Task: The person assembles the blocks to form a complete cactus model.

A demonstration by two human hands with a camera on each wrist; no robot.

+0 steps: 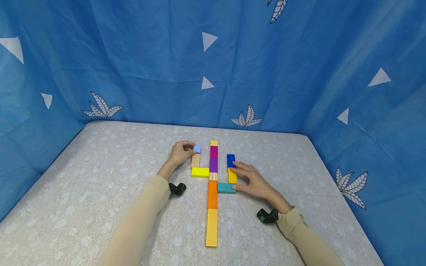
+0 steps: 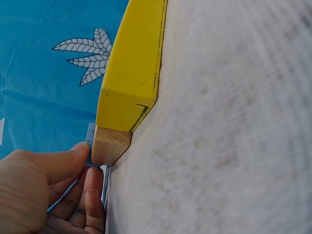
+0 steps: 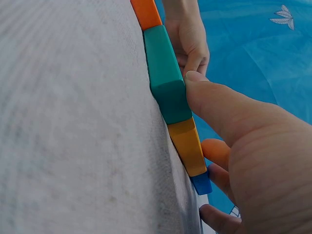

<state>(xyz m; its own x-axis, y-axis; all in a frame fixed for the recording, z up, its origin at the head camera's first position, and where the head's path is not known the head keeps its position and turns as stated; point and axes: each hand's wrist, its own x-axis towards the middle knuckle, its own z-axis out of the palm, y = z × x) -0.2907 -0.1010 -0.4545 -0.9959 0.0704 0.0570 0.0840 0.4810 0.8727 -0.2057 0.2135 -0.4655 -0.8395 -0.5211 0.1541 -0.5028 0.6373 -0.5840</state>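
At the far end of a natural wood block, my left hand pinches a small light blue block between thumb and fingers. A bright yellow block lies crosswise at the wood block's near end. My right hand spreads over the right-hand blocks with relaxed fingers. Its thumb is at the teal block, and its other fingertips reach the amber block and the dark blue block. Both side branches flank a straight central column, with an orange block between purple and long light-orange pieces.
The column runs from a small yellow block at the far end to the long light-orange block near me. A pale patterned cloth covers the table. Blue curtains hang behind and at both sides.
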